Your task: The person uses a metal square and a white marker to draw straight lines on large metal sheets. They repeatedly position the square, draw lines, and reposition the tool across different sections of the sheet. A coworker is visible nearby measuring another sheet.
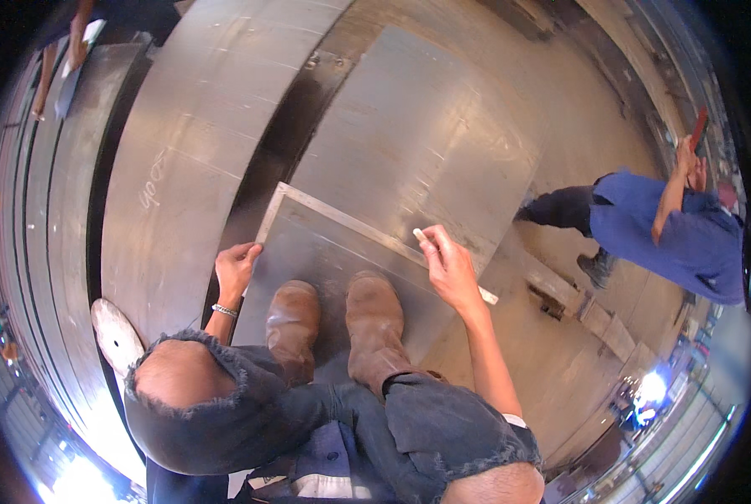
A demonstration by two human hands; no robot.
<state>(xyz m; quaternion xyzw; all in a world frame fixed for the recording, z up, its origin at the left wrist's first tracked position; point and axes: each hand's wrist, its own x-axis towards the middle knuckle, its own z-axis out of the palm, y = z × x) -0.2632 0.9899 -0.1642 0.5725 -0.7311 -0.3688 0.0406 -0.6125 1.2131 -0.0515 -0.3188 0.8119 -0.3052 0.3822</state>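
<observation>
Steel sheet (409, 143), grey and scuffed, lies flat under the person, who crouches on it in brown boots (333, 323) and torn dark jeans. A metal framing square (342, 220) rests on the sheet, its corner toward the upper left, one arm running down the left edge and the longer arm slanting to the lower right. The left hand (235, 267) presses on the short arm of the square, fingers curled over its edge, a bracelet at the wrist. The right hand (449, 269) has its grip closed on a short white stick of chalk (420, 237), pinched between thumb and fingertips, the tip meeting the sheet just beside the long arm of the square. More curved steel plates (182, 160) lie to the left, one bearing chalk marks. At the right, well apart, another person in blue (669, 235) bends over the floor.
</observation>
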